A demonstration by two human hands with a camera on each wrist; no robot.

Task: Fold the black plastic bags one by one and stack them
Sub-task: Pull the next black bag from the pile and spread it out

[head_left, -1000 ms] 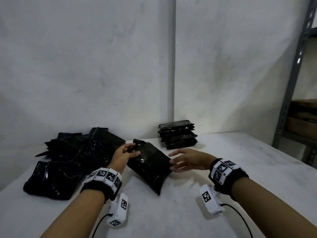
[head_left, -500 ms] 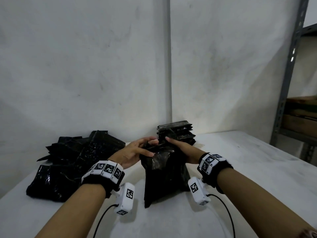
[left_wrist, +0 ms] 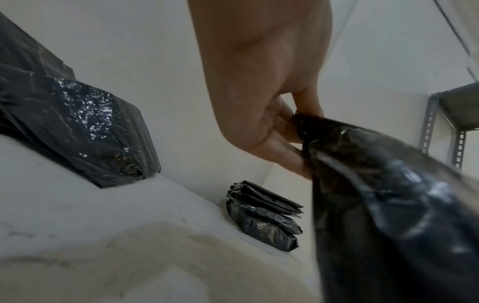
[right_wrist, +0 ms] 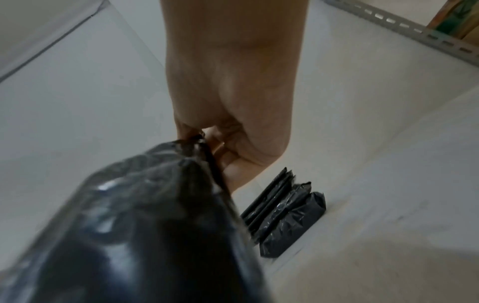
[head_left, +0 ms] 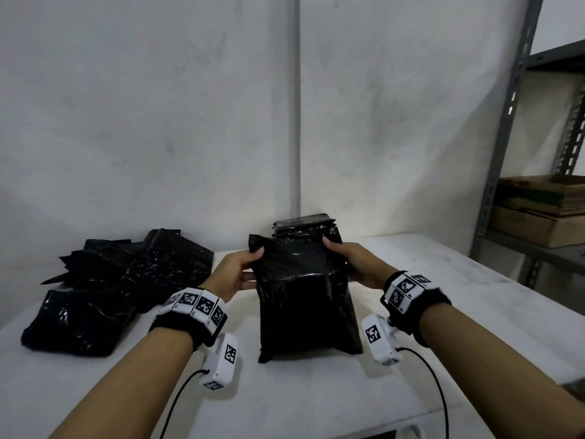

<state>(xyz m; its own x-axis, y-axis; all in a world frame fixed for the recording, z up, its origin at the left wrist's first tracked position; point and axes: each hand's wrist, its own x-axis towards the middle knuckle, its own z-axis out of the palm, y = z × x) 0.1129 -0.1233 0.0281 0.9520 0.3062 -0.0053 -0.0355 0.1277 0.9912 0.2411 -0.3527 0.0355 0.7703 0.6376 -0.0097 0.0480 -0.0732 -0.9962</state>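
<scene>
In the middle of the head view a black plastic bag (head_left: 304,289) is held up by its two top corners, its lower edge resting on the white table (head_left: 474,327) near the centre of the frame. The left hand (head_left: 235,274) pinches the bag's upper left corner, thumb on the near face and fingers (left_wrist: 279,147) curled behind it, as the left wrist view shows from below. The right hand (head_left: 351,259) grips the upper right corner the same way, its fingers (right_wrist: 233,172) closed round the gathered edge in the right wrist view (the plastic there is blurred, so finer detail is lost). The bag hangs between the hands with a bulge across its upper half and a flatter lower part. Directly behind it, just above its top edge in the head view, sits a stack of folded bags (head_left: 304,224) against the wall (head_left: 158,122); both wrist views show it as several flat packets lying one on another. At the left of the head view a loose heap of bags (head_left: 120,286) lies crumpled on the table, well apart from the held one. A grey metal shelf (head_left: 519,90) with cardboard boxes (head_left: 544,213) stands at the right edge.
</scene>
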